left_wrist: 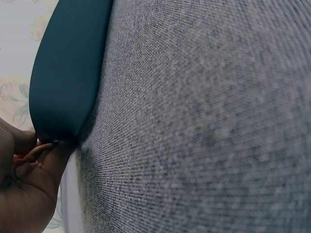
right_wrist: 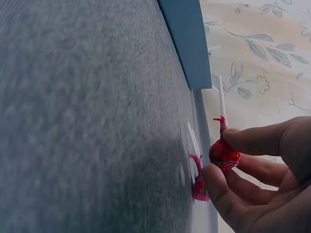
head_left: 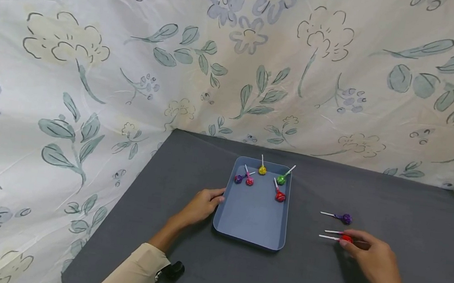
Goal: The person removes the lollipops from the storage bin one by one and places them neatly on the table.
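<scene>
Rising behind dark grey tabletop (head_left: 197,166) and blue tray (head_left: 249,220): floral drapery (head_left: 234,73).

Prob. a curtained-off tabletop spot, home or studio type; can't tell which, as the rm. beyond is hidden. Main clue: pale floral fabric (head_left: 235,59) w/ grey-green leaves & flowers, hung behind the tbl. (head_left: 304,274) and along its left side, creases showing, so prob. a drape rather than a painted wall. Tbl. top is dark grey, w/ a woven-cloth texture in both wrist views; more homey than lab-like
</scene>
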Demonstrator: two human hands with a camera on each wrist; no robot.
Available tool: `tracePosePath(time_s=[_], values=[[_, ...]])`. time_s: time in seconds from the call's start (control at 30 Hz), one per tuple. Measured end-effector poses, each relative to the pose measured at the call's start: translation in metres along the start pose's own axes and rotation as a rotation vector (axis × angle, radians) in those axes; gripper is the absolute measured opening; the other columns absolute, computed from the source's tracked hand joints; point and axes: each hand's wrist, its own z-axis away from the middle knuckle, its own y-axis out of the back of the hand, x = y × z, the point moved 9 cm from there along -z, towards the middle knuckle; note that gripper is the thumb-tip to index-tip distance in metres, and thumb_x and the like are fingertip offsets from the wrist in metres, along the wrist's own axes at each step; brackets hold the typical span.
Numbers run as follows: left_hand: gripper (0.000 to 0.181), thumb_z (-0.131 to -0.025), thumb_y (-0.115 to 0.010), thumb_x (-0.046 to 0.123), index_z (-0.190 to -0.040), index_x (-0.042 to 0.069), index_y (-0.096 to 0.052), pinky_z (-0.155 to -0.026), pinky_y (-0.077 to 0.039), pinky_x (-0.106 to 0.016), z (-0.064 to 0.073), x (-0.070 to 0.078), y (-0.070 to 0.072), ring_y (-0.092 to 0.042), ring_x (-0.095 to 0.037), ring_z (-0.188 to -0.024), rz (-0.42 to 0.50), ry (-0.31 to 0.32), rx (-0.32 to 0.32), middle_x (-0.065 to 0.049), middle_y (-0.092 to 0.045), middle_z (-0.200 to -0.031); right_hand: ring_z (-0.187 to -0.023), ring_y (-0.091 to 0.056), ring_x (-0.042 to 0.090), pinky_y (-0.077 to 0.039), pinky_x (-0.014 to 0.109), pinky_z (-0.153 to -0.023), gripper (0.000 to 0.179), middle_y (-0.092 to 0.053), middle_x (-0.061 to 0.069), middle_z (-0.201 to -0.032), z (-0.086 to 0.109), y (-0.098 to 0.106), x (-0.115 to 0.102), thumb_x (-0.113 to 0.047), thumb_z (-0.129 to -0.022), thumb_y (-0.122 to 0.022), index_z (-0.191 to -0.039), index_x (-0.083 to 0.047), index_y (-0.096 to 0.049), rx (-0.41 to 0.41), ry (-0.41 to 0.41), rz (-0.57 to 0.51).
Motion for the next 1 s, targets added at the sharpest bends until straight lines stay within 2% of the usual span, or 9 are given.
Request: tracePosePath(time_s=[0.23, 0.5, 0.7, 0.87, 1.0], values=[[0.042, -0.112, -0.051, 0.009, -0.149, -0.010, -0.053, -0.115, -0.046, -0.055, 0.001, 0.001, 0.001, -0.054, -0.035, -0.142, -0.004, -0.005, 0.006, -0.024, -0.057, -0.151, -0.070, -0.064, -0.009, -0.047, 0.021, -0.061, 0.049, -0.080, 0.019, -0.109, 0.001, 0.007, 0.011, -0.032, -0.093, -0.085, -0.127, 0.001, -0.075, 0.012, 0.005, 0.019], [0.043, -0.112, -0.052, 0.010, -0.150, -0.010, -0.052, -0.116, -0.046, -0.053, 0.000, -0.001, 0.000, -0.054, -0.035, -0.142, -0.015, 0.007, 0.001, -0.024, -0.057, -0.152, -0.067, -0.067, 0.002, -0.044, 0.025, -0.061, 0.047, -0.081, 0.016, -0.100, 0.000, 0.011, 0.023, -0.036, -0.095, -0.081, -0.124, 0.001, -0.075, -0.043, -0.021, 0.066], [0.042, -0.112, -0.052, 0.009, -0.150, -0.010, -0.052, -0.115, -0.047, -0.053, 0.001, 0.000, 0.001, -0.055, -0.033, -0.142, -0.022, -0.002, 0.001, -0.023, -0.057, -0.152, -0.071, -0.061, 0.004, -0.043, 0.030, -0.067, 0.042, -0.081, 0.011, -0.097, -0.004, 0.010, 0.030, -0.038, -0.094, -0.082, -0.118, -0.004, -0.079, -0.071, -0.014, 0.110], [0.042, -0.112, -0.051, 0.008, -0.149, -0.011, -0.052, -0.114, -0.048, -0.054, 0.003, 0.003, 0.001, -0.057, -0.031, -0.137, -0.020, -0.014, 0.003, -0.024, -0.057, -0.151, -0.085, -0.067, 0.017, -0.044, 0.034, -0.069, 0.046, -0.080, 0.015, -0.102, -0.008, 0.008, 0.035, -0.043, -0.095, -0.080, -0.120, -0.004, -0.078, -0.122, -0.035, 0.116], [0.042, -0.112, -0.050, 0.007, -0.150, -0.012, -0.051, -0.113, -0.048, -0.055, 0.003, 0.005, 0.002, -0.056, -0.032, -0.138, -0.013, -0.024, 0.005, -0.025, -0.057, -0.151, -0.095, -0.070, 0.029, -0.045, 0.035, -0.070, 0.051, -0.079, 0.021, -0.109, -0.009, 0.009, 0.036, -0.046, -0.094, -0.080, -0.122, -0.003, -0.078, -0.122, -0.046, 0.121]])
